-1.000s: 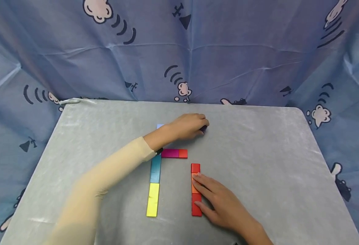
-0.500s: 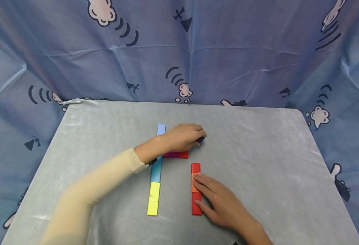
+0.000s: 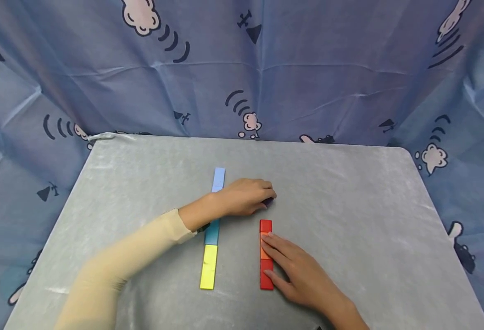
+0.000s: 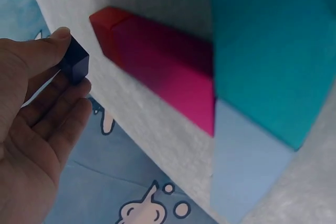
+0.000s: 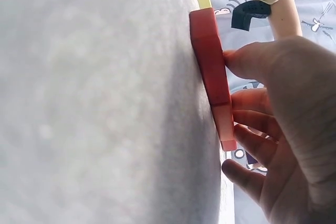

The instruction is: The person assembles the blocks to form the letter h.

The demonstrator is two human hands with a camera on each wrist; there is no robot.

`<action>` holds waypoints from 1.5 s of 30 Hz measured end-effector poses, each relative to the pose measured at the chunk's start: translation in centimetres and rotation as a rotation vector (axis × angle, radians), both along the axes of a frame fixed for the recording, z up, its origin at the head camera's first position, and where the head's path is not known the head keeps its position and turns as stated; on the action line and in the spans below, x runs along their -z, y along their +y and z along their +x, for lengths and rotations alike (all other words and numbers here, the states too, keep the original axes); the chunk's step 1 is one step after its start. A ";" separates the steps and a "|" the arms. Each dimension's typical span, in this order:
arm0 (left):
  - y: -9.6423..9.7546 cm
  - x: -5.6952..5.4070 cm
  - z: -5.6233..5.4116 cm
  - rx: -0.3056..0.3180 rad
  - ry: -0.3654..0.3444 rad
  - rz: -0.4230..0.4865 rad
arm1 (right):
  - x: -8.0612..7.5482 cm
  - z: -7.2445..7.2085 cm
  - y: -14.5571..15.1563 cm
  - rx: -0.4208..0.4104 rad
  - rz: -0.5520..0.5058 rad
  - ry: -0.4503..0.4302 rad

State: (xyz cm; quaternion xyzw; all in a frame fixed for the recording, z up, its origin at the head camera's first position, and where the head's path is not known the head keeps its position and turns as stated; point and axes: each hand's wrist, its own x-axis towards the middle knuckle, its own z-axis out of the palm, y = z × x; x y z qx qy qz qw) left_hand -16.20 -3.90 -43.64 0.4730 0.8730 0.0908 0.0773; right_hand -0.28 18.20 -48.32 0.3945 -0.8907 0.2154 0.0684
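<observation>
My left hand (image 3: 243, 197) pinches a small dark navy block (image 4: 76, 60) between thumb and fingertips, over the table. In the left wrist view a magenta block (image 4: 163, 66) with a red block (image 4: 105, 32) at its end juts from the row of teal (image 4: 268, 51) and light blue (image 4: 247, 161) blocks; my left hand and arm hide this side piece in the head view. My right hand (image 3: 301, 272) rests its extended fingers on a separate straight row: a red block (image 3: 265, 225), an orange block (image 3: 263, 253) and a longer red block (image 3: 266, 280).
A yellow block (image 3: 208, 266) forms the near end of the long row at left. Everything lies on a grey cloth-covered table (image 3: 349, 197). Blue patterned curtains (image 3: 328, 68) hang at its back and sides.
My left hand has come nearer across the table with the navy block, now covering the magenta and red blocks in the head view. The right hand keeps its place.
</observation>
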 end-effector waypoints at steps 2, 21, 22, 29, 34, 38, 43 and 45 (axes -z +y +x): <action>-0.1 0.3 0.3 0.004 -0.002 -0.007 | 0.0 0.0 0.0 0.003 0.011 -0.010; 0.0 1.0 1.9 0.024 0.027 -0.069 | 0.0 0.3 -0.6 0.022 0.043 -0.023; 0.1 1.0 1.9 0.029 0.029 -0.071 | -0.1 0.3 -0.6 0.026 0.048 -0.025; 0.4 1.4 1.9 0.043 0.044 -0.088 | -0.1 0.2 -0.6 0.027 0.057 -0.020; 0.1 1.6 2.0 0.037 0.036 -0.082 | -0.1 0.2 -0.6 0.028 0.056 -0.022; -0.1 1.7 2.1 0.033 0.024 -0.067 | -0.1 0.2 -0.6 0.029 0.059 -0.025; -0.2 1.7 2.2 0.025 0.001 -0.050 | -0.1 0.1 -0.5 0.028 0.054 -0.010; -0.2 1.6 2.3 0.027 -0.001 -0.050 | -0.2 0.1 -0.4 0.029 0.057 -0.004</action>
